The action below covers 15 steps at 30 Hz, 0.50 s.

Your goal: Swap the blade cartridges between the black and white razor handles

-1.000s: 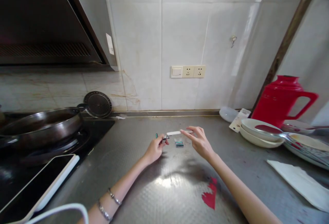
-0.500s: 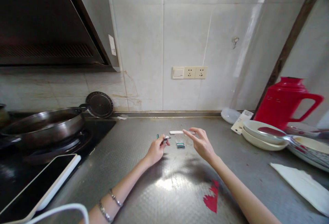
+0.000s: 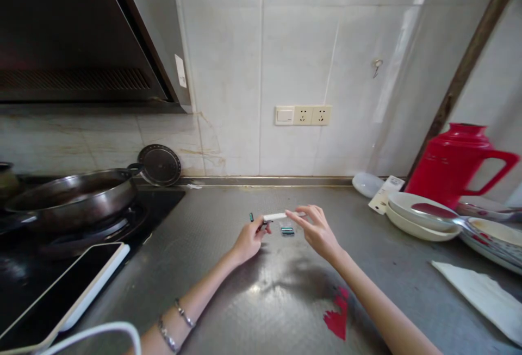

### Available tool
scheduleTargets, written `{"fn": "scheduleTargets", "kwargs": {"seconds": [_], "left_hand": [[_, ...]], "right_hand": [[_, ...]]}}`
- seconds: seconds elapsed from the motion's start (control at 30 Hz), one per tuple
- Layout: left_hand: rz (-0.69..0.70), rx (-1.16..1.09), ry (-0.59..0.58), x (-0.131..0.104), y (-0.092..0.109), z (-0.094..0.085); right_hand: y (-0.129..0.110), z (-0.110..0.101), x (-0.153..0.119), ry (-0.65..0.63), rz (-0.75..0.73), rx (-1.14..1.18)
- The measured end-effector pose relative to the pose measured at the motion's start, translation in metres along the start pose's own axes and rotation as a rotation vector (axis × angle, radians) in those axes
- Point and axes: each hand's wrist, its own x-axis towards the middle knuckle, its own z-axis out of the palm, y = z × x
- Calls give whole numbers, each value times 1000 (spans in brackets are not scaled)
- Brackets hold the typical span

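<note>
In the head view, my right hand [image 3: 319,231] is closed on a slim white razor handle [image 3: 274,217], with fingertips along its right half. The handle's left end meets the fingertips of my left hand [image 3: 248,240], which pinches a small dark and silver piece [image 3: 266,223]. My left fingers cover most of that piece. A small teal-and-black part [image 3: 251,217] shows just beyond my left fingers; I cannot tell whether it is held. Between my hands, a teal and silver razor cartridge [image 3: 287,230] in what looks like clear plastic lies on the metal counter [image 3: 228,295].
A torn red scrap [image 3: 336,316] lies near the front. To the left are a phone [image 3: 65,290], a white cable [image 3: 101,329] and a steel pan [image 3: 77,197] on the stove. Stacked dishes [image 3: 420,227], a red thermos jug [image 3: 448,164] and white paper [image 3: 481,295] are on the right.
My right hand has taken hold of the white razor handle, which lay on the counter before. The handle has moved left to the piece in my left hand. My left hand has barely moved.
</note>
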Motion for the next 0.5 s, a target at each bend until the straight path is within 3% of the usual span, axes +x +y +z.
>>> {"fn": "scheduleTargets", "kwargs": {"seconds": [0.5], "left_hand": [[2, -2, -8, -1, 2, -1]], "right_hand": [[4, 4, -4, 15, -8, -50]]}}
